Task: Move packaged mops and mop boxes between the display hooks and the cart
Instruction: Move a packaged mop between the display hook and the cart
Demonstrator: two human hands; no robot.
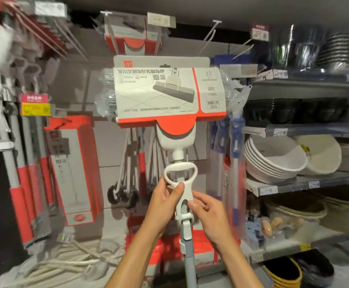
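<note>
A person holds a packaged sponge mop [169, 96] upright in front of the display wall, head end up, with its red-and-white cardboard sleeve level with the wall of hooks. The left hand [165, 202] has its grip closed around the white plastic wringer handle [179, 173], thumb pressed across the front just under the loop. The right hand [208, 213] pinches the same white piece a little lower, fingertips on its side above the grey pole [187, 246].

The mop is in the air, carried by both hands and not hung on anything. Above it, bare display hooks [208, 36] stick out of the wall, and another mop pack [132, 40] hangs on a hook higher up. A tall red mop box [73, 169] stands to the left, beside hanging mop poles [21, 183].

The cart is out of view, so which way this mop is going cannot be told for sure. Judging by the raised head and the free hooks above, it seems mid-transfer, either about to be hung or just lifted off. Most of the stock looks in place on the wall, so how many items remain to be moved cannot be read here.
</note>
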